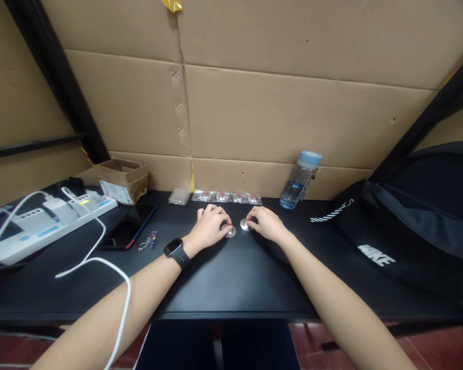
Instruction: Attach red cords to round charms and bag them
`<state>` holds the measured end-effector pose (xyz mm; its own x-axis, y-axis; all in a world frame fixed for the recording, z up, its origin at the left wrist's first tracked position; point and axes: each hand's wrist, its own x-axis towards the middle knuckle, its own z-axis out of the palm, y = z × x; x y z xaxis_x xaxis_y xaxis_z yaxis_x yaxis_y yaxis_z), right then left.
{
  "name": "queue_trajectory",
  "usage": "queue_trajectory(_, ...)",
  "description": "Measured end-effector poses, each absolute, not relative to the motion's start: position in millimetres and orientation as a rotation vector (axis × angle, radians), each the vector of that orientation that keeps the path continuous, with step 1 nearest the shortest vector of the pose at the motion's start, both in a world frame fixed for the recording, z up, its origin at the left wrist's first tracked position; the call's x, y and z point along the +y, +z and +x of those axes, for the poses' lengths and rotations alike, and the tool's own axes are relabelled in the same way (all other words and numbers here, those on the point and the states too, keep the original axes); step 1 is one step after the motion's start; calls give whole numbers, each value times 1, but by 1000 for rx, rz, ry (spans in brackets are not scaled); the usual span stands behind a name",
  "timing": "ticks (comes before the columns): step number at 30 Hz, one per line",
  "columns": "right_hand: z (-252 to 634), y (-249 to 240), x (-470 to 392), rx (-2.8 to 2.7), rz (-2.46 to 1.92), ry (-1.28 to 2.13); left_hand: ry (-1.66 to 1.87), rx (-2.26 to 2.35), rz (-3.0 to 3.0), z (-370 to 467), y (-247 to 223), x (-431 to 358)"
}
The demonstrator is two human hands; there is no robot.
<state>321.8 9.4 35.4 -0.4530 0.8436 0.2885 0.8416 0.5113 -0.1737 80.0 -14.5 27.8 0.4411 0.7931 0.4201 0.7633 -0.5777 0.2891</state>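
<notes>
Near the middle of the black table, my left hand (212, 226) pinches the red part of a small, shiny, see-through round disc (230, 233). Just right of it, the fingers of my right hand (266, 223) close on the red part of a second shiny disc (244, 225). Both discs rest on or very near the tabletop, a small gap apart. My fingers hide part of each one. Behind them lies a row of similar discs in clear packets (227, 197), each with a red spot. A small stack of clear bags (179, 196) lies left of the row.
Back right, a water bottle (300, 180) leans against the cardboard wall (254, 113). A black backpack (416, 221) fills the right side. Leftward are a power strip (57, 226), cardboard box (124, 180), tablet (128, 227) and keychain (153, 240). A white cable (128, 288) crosses my left forearm.
</notes>
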Motion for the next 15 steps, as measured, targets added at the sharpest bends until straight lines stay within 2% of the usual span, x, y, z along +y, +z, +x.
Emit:
queue_trajectory(4, 324, 38, 8, -2413, -1392, 55, 962, 1567, 2582, 57, 41, 2)
queue_trajectory(8, 326, 40, 7, -2388, -1387, 94, 1212, 2078, 2216, 0, 48, 31)
queue_trajectory(11, 326, 41, 7, -2376, -1383, 114, 1124, 2206, 2092, -41, 42, 49)
queue_trajectory(15, 327, 40, 7, -2373, -1373, 125, 961, 2157, 2102, -62, 30, 62)
